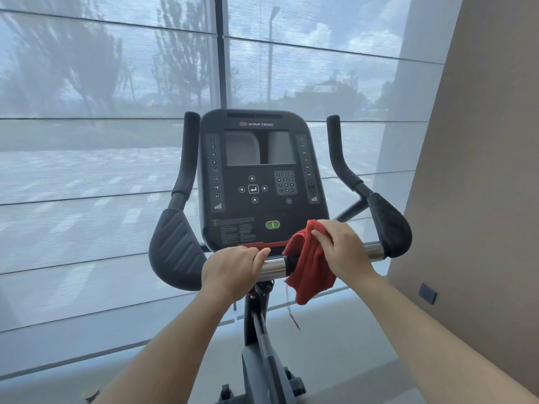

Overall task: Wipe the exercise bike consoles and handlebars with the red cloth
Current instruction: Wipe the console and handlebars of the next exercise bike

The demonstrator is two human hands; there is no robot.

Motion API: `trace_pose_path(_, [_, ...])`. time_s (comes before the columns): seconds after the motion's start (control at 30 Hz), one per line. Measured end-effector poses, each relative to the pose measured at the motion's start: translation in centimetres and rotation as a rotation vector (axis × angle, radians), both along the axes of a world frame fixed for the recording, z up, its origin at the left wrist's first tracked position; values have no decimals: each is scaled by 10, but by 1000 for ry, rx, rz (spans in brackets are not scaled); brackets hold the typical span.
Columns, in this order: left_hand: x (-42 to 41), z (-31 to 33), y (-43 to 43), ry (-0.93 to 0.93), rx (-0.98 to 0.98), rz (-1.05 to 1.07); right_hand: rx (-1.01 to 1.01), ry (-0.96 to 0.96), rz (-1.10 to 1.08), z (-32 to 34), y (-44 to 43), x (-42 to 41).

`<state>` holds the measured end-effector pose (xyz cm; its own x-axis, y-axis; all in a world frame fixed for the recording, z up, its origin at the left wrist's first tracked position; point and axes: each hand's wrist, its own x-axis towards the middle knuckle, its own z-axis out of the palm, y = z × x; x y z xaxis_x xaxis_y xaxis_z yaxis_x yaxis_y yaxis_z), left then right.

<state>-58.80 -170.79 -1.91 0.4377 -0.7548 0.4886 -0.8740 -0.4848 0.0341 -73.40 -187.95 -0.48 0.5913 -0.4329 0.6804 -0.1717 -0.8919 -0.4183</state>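
Note:
A black exercise bike console [256,182] with a dark screen and keypad stands straight ahead. Below it runs a horizontal handlebar [272,266] with silver sections. My left hand [233,269] is wrapped around the bar left of centre. My right hand [341,246] holds the red cloth [309,269], which is draped over the bar at the console's lower right corner and hangs below it with a loose thread. Two black elbow pads [175,249] [389,223] flank the console, and upright black grips [186,156] [338,150] rise on either side.
A large window with a sheer blind [102,141] fills the wall behind the bike. A beige wall [481,199] with a small dark plate stands close on the right. The bike's black stem and frame [262,345] run down between my forearms.

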Motion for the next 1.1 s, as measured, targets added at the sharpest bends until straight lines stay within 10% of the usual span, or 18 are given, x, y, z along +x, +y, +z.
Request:
trace_pose_path(0.17, [3,-3,-2,-5,-22,2,-23,-232,-114,22,-16,-14])
trace_pose_path(0.53, [2,-3,-1,-23,-29,9,-118,405,62,-24,-26,-39])
trace_pose_path(1.1, [5,-6,-1,-27,-63,-12,465,-121,16,61,-25,-63])
